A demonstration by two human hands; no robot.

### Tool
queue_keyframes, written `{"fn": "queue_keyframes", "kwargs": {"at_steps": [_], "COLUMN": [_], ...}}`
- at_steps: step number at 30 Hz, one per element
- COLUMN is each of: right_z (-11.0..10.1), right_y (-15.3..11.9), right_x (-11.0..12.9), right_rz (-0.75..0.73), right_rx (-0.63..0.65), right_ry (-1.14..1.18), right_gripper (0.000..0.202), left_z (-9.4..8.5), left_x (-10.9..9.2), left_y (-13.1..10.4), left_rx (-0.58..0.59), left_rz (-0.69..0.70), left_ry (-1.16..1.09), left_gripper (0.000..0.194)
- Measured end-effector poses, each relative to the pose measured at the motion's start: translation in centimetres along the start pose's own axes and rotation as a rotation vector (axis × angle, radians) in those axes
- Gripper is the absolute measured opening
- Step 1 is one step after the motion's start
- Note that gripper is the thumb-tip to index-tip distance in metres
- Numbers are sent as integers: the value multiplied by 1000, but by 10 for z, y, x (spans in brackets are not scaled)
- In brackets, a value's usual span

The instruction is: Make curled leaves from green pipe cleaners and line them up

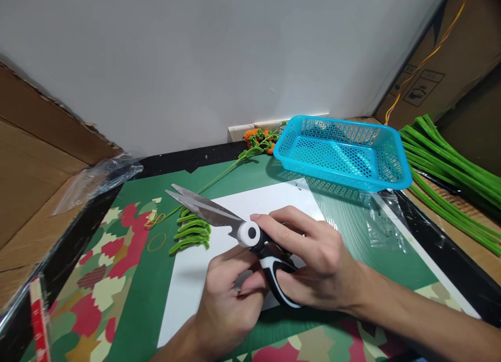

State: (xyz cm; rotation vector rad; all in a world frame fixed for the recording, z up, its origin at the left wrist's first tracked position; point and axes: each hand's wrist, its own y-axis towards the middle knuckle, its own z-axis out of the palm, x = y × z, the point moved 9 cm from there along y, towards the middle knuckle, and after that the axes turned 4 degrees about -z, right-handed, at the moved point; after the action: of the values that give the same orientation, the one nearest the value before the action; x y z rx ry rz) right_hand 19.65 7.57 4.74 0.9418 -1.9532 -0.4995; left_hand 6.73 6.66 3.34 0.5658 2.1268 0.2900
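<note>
Head view: right hand [313, 249] wrapped round handles of black-and-white scissors [249, 234], blades slightly parted above white paper sheet [186, 289], partly hiding green chenille pieces [191, 231]; left hand [235, 294] curled just below pivot, cannot tell what it grips; slip could nick left fingers, low blade sweep scatter pieces; cardboard box [465, 59] bears pictograms, no brand legible.

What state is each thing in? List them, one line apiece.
Scissors: held, blade tips slightly apart
Right hand: gripping scissors
Left hand: fingers curled, any contents hidden
Green strips: lying side by side
Paper: flat, partly covered
Basket: upright
Orange flowers: lying beside basket
Green stems: lying bunched
Left bag: crumpled
</note>
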Motion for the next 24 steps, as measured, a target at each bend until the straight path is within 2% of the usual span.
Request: {"fn": "queue_keyframes", "kwargs": {"at_steps": [10, 19, 21, 24], "right_z": [-1, -5, -7, -10], "right_y": [1, 2, 5, 10], "right_x": [4, 2, -3, -16], "right_rz": [-35, -54, -19, 72], "right_rx": [-23, -45, -51, -62], "right_ry": [6, 71, 151, 215], "right_gripper": [56, 62, 68, 68], "left_z": [1, 0, 0, 9], "left_x": [-11, -9, -3, 20], "left_y": [6, 2, 2, 0], "left_rx": [-14, 26, 29, 76], "left_rz": [75, 76, 20, -223], "left_ry": [-20, -79, -146, -310], "left_gripper": [32, 26, 20, 6]}}
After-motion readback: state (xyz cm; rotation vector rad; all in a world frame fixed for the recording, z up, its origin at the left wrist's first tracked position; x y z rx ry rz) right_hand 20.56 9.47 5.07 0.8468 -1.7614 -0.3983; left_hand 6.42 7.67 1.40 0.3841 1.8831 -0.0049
